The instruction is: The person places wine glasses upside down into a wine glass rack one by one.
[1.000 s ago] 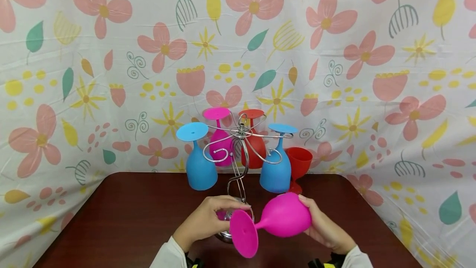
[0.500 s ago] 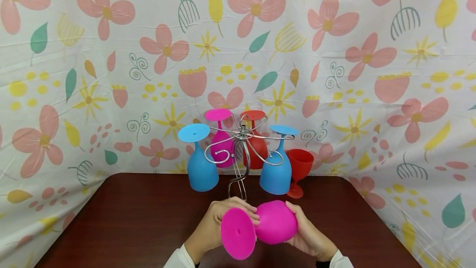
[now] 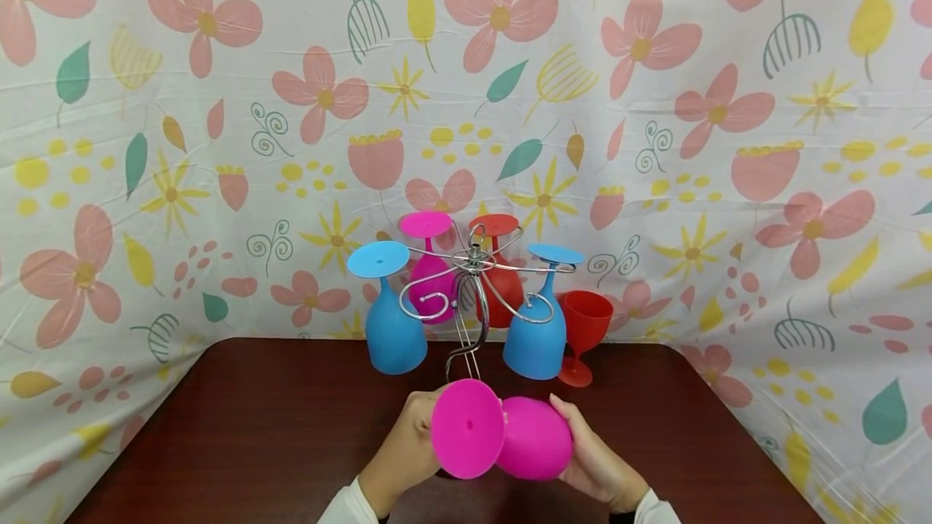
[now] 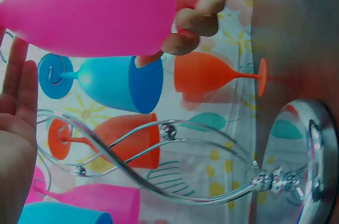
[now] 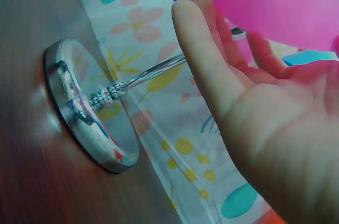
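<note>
A magenta plastic goblet [image 3: 537, 439] is held in the air before the metal rack, on its side, its round foot turned toward me. My left hand [image 3: 406, 441] grips it by the stem, partly hidden behind the foot. My right hand [image 3: 599, 463] holds the bowl near its rim; in the left wrist view the fingers [image 4: 188, 25] of that hand curl at the bowl's mouth. Behind them, the silver wire rack [image 3: 476, 259] carries upside-down goblets by their feet: a blue goblet [image 3: 396, 334] left, another blue goblet [image 3: 535, 342] right, with magenta and red ones behind.
A red goblet [image 3: 586, 320] stands upright on the dark wooden table [image 3: 240, 427], behind the right blue one. The rack's round chrome base [image 5: 95, 107] rests on the tabletop. A floral cloth [image 3: 466, 103] hangs behind the table.
The magenta goblet has moved left and its foot has turned toward me. My left hand has come from beside the foot to the stem. My right hand has shifted left with the bowl.
</note>
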`<state>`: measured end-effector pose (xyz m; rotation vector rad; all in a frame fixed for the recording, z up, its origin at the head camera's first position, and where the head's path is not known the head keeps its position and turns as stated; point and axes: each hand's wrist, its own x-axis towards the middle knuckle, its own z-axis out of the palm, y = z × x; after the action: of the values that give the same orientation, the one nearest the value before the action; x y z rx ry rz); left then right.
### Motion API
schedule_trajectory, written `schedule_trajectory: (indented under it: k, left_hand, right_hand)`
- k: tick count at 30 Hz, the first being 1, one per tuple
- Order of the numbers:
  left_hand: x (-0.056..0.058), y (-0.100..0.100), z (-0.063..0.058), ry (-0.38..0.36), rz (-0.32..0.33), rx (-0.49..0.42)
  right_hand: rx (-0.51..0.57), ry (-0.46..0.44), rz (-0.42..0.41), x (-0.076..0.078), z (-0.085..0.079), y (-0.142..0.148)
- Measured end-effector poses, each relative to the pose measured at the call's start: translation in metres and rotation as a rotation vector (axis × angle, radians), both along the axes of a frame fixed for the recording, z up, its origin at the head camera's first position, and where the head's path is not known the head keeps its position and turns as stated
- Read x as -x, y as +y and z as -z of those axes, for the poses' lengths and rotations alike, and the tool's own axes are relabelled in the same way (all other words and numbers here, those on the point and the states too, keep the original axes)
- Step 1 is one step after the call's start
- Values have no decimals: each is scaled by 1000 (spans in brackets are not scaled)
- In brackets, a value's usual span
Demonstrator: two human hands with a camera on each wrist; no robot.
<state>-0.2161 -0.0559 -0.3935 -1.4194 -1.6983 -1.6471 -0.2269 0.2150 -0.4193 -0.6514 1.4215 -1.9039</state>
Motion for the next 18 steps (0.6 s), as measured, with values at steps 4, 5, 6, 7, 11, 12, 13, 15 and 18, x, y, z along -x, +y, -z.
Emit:
schedule_trajectory:
  k: [4,5,6,7,11,12,13,15,18]
  left_hand:
    - [1,-4,-6,25,10,42]
    - [1,-6,-7,32,5,53]
    - [1,-7,-7,37,-4,66]
    - [2,-9,-8,39,-10,74]
    - [3,-17,-11,53,-44,101]
    - [3,-18,-12,54,-48,106]
    - [3,-20,-13,60,-54,110]
    - [2,-24,-14,65,-72,116]
    - [1,-27,-16,73,-95,125]
  right_hand:
    - [-52,43,20,3,4,-6]
    - [-67,61,45,4,5,-9]
    - [-93,77,85,4,6,-12]
    - [-122,97,128,5,8,-15]
    - [-267,163,310,10,15,-28]
    - [-296,175,349,12,17,-31]
    - [-317,195,379,15,19,-35]
    - [-356,242,447,21,21,-43]
    - [-385,306,546,26,23,-58]
